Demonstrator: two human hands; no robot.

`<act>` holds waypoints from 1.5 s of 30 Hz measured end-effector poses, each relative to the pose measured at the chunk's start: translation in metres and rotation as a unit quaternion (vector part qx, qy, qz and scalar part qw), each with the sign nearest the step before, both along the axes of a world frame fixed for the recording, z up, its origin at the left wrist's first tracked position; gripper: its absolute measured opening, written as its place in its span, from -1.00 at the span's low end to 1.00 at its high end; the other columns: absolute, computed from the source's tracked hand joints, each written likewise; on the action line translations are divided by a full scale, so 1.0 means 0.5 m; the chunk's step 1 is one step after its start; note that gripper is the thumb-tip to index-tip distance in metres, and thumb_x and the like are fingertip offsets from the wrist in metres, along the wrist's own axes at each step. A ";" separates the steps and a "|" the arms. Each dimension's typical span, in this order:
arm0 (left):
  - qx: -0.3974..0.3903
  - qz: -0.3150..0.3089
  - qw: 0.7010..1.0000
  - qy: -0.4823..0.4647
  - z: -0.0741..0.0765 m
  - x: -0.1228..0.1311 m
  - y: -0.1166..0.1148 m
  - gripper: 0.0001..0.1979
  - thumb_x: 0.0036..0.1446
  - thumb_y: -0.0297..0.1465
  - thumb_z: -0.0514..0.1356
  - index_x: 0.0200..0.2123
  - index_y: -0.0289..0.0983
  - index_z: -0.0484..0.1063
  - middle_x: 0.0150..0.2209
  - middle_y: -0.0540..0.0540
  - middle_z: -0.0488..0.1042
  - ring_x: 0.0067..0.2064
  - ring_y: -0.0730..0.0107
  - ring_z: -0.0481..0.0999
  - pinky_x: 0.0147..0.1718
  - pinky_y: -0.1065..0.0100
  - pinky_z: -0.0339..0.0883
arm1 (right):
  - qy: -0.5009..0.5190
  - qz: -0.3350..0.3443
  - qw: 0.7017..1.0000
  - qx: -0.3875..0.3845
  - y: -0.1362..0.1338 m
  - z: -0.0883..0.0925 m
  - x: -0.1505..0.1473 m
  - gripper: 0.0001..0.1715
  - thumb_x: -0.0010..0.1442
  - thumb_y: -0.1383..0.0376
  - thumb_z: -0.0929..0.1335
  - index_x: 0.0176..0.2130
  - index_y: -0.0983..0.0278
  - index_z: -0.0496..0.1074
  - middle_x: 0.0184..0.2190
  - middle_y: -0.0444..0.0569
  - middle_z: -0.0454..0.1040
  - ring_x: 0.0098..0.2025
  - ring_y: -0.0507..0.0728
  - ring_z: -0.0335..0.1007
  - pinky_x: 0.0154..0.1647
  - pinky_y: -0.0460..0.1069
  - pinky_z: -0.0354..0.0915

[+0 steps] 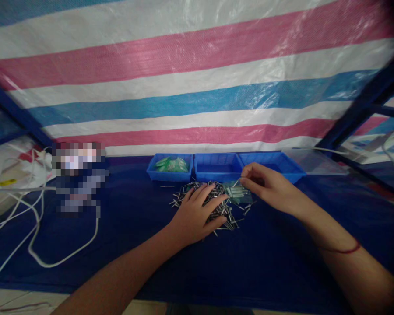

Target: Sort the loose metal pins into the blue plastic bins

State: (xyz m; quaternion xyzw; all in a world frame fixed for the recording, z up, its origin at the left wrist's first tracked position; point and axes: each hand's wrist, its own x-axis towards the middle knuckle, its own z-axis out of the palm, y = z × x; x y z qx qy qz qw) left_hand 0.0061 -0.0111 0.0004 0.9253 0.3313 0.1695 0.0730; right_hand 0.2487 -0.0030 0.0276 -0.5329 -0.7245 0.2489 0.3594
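A loose pile of thin silver blind rivets [228, 217] lies on the dark blue table top. Resting on the pile with spread fingers is my left hand [197, 212], palm down. To the right of the pile lies a small clear plastic bag [238, 192] with several rivets in or on it. Just above the bag, thumb and fingers of my right hand [265, 186] are pinched together on what looks like one rivet [237, 181], mostly hidden by the fingertips. A single rivet [167, 187] lies apart, left of the pile.
Three blue bins stand behind the pile: the left bin [170, 176] holds green-tinted plastic bags [172, 164], beside a middle bin [216, 176] and a right bin [289, 164]. White cables [36, 218] run over the table's left side. A striped sheet [184, 105] hangs behind.
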 end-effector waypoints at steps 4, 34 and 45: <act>0.018 0.005 0.998 -0.056 0.008 -0.004 0.012 -0.43 0.23 -0.08 0.05 0.22 -0.22 0.15 0.28 -0.22 0.12 0.32 0.04 0.01 0.23 -0.02 0.01 | 0.065 -0.052 0.993 0.082 -0.004 0.009 -0.007 -0.81 0.16 0.15 0.34 -0.33 0.21 0.30 -0.45 -0.11 0.36 -0.45 0.06 0.29 -0.43 -0.03 0.22; -0.239 0.138 0.929 -0.246 0.028 -0.017 0.040 -0.68 0.20 -0.19 0.08 -0.45 -0.28 0.45 -0.46 0.00 0.49 -0.41 0.43 0.41 -0.40 0.43 0.17 | 0.198 0.011 0.975 -0.104 -0.015 -0.009 -0.085 -0.63 0.10 0.03 0.36 -0.46 0.29 0.37 -0.61 -0.17 0.32 -0.59 -0.04 0.17 -0.58 -0.09 0.13; -0.326 0.115 0.849 -0.400 0.028 -0.006 0.043 -0.66 0.22 -0.17 0.05 -0.23 -0.33 0.44 -0.44 -0.04 0.48 -0.50 0.52 0.36 -0.48 0.47 0.23 | 0.263 0.025 0.962 -0.075 -0.029 -0.003 -0.090 -0.64 0.16 0.08 0.34 -0.21 0.30 0.51 -0.49 -0.03 0.53 -0.66 -0.04 0.27 -0.72 -0.12 0.11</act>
